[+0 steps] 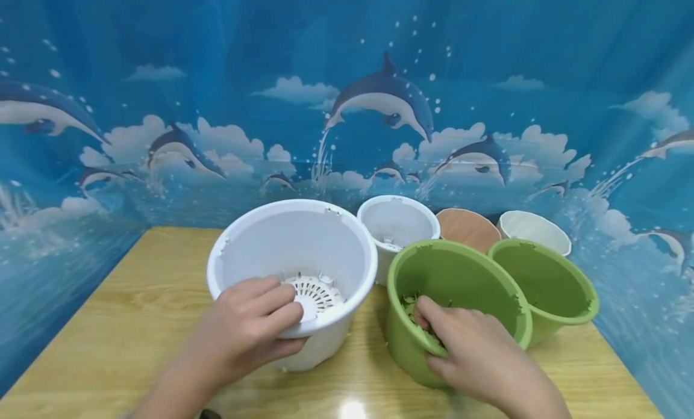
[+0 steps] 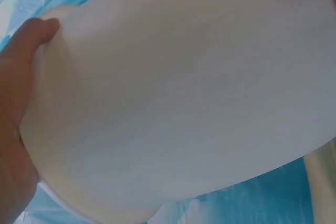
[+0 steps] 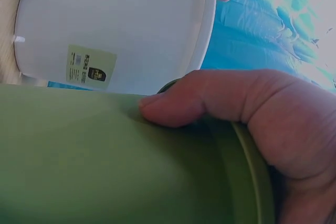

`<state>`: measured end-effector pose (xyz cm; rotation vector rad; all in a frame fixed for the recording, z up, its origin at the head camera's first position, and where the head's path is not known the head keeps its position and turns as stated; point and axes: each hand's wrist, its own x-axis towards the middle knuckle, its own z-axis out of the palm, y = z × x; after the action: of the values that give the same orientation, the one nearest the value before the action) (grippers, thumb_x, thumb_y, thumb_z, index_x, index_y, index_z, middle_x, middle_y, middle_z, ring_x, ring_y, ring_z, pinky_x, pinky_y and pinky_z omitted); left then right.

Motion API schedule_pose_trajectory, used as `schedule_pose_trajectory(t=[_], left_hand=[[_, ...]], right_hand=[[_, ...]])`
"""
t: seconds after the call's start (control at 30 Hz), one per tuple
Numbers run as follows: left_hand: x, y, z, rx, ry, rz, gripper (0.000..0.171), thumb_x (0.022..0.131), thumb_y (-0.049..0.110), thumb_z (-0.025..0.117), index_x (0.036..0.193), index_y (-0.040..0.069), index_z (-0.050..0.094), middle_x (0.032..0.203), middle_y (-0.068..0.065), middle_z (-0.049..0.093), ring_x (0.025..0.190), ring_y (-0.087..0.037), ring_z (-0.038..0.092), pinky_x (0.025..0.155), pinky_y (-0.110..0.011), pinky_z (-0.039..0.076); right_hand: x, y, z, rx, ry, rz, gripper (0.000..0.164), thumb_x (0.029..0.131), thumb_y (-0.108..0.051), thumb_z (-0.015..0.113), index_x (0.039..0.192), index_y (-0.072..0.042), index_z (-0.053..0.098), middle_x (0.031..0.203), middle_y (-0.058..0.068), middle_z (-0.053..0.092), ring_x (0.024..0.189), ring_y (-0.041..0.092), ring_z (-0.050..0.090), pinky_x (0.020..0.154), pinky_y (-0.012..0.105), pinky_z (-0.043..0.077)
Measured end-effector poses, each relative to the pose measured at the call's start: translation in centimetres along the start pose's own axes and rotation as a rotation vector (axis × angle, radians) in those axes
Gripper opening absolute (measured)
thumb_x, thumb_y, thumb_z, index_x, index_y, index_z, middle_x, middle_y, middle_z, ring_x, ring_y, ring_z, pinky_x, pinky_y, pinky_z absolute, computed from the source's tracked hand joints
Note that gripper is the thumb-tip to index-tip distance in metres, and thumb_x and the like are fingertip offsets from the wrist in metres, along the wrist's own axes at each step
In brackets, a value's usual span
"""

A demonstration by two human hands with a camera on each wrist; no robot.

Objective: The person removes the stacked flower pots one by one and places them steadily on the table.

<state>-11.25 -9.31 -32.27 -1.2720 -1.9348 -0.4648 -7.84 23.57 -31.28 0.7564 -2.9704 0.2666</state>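
My left hand [image 1: 259, 322] grips the near rim of a large white plastic pot [image 1: 336, 322], fingers over the edge and thumb against the outside. Inside that pot a slotted white base shows. With my right hand [image 1: 472, 347] I hold the near rim of a green pot [image 1: 406, 347], fingers curled inside and thumb outside, as the right wrist view also shows. Some small green pieces lie inside the green pot behind my fingers. A printed label [image 3: 90, 66] is stuck on the white pot's side. Both pots lean slightly toward me.
Behind stand a smaller white pot [image 1: 398, 223], a terracotta-coloured pot [image 1: 468, 228] and a white faceted pot [image 1: 534, 231]. A second green pot [image 1: 547, 280] touches the held one's right side. The wooden table [image 1: 119, 322] ends at a blue dolphin-print curtain [image 1: 244, 58].
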Motion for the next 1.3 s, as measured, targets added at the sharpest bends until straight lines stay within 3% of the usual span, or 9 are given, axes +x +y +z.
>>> schedule_pose_trajectory(t=[0.1, 0.23, 0.37, 0.47, 0.6, 0.93, 1.3], left_hand=[[0.3, 0.3, 0.6, 0.074, 0.083, 0.036, 0.027, 0.081, 0.026, 0.076, 0.075, 0.016, 0.052, 0.075, 0.006, 0.049, 0.066, -0.013, 0.042, 0.059, -0.025, 0.037], [0.3, 1.1, 1.2, 0.131, 0.174, 0.002, 0.03, 0.096, 0.036, 0.061, 0.075, 0.015, 0.056, 0.074, 0.006, 0.057, 0.069, -0.017, 0.051, 0.067, -0.032, 0.044], [0.3, 1.9, 1.8, 0.188, 0.243, -0.068, 0.031, 0.095, 0.041, 0.06, 0.076, 0.017, 0.062, 0.076, 0.008, 0.064, 0.072, -0.016, 0.056, 0.074, -0.038, 0.043], [0.5, 2.2, 2.3, 0.238, 0.283, -0.079, 0.029, 0.093, 0.04, 0.063, 0.075, 0.018, 0.063, 0.077, 0.008, 0.064, 0.072, -0.016, 0.056, 0.073, -0.039, 0.041], [0.7, 2.4, 2.7, 0.275, 0.271, -0.066, 0.028, 0.093, 0.037, 0.063, 0.076, 0.015, 0.061, 0.078, 0.005, 0.062, 0.069, -0.016, 0.054, 0.071, -0.037, 0.043], [1.7, 2.8, 4.2, 0.239, 0.208, -0.075, 0.021, 0.088, 0.03, 0.065, 0.076, 0.015, 0.057, 0.079, 0.003, 0.059, 0.069, -0.017, 0.054, 0.066, -0.032, 0.044], [1.1, 3.1, 4.8, 0.219, 0.161, -0.101, 0.02, 0.094, 0.028, 0.057, 0.08, 0.015, 0.059, 0.081, 0.002, 0.06, 0.071, -0.019, 0.054, 0.065, -0.032, 0.042]], right_hand=[[0.2, 0.1, -0.1, -0.01, 0.011, -0.01, 0.041, 0.074, -0.015, 0.075, 0.092, -0.032, 0.042, 0.065, -0.016, 0.037, 0.055, 0.004, 0.034, 0.048, 0.023, 0.03], [0.3, 0.0, 0.0, -0.012, 0.021, -0.023, 0.041, 0.074, -0.015, 0.075, 0.091, -0.032, 0.042, 0.064, -0.016, 0.036, 0.056, 0.004, 0.034, 0.049, 0.023, 0.031], [0.5, -0.2, 0.2, 0.001, 0.02, -0.033, 0.04, 0.075, -0.014, 0.074, 0.091, -0.032, 0.041, 0.063, -0.016, 0.035, 0.056, 0.003, 0.034, 0.049, 0.022, 0.031], [0.7, -0.2, 0.2, 0.0, 0.021, -0.039, 0.041, 0.075, -0.014, 0.074, 0.091, -0.032, 0.041, 0.063, -0.016, 0.035, 0.055, 0.003, 0.034, 0.048, 0.022, 0.031], [0.8, -0.2, 0.1, -0.01, 0.02, -0.043, 0.04, 0.075, -0.015, 0.075, 0.092, -0.031, 0.042, 0.063, -0.016, 0.036, 0.055, 0.004, 0.034, 0.048, 0.023, 0.03], [0.3, 0.1, 0.3, -0.007, 0.011, -0.011, 0.037, 0.077, -0.018, 0.074, 0.091, -0.032, 0.042, 0.063, -0.017, 0.036, 0.055, 0.003, 0.034, 0.049, 0.023, 0.031], [0.4, -0.2, 0.9, 0.005, 0.017, -0.014, 0.035, 0.078, -0.021, 0.074, 0.089, -0.033, 0.043, 0.063, -0.017, 0.036, 0.055, 0.003, 0.035, 0.049, 0.023, 0.031]])
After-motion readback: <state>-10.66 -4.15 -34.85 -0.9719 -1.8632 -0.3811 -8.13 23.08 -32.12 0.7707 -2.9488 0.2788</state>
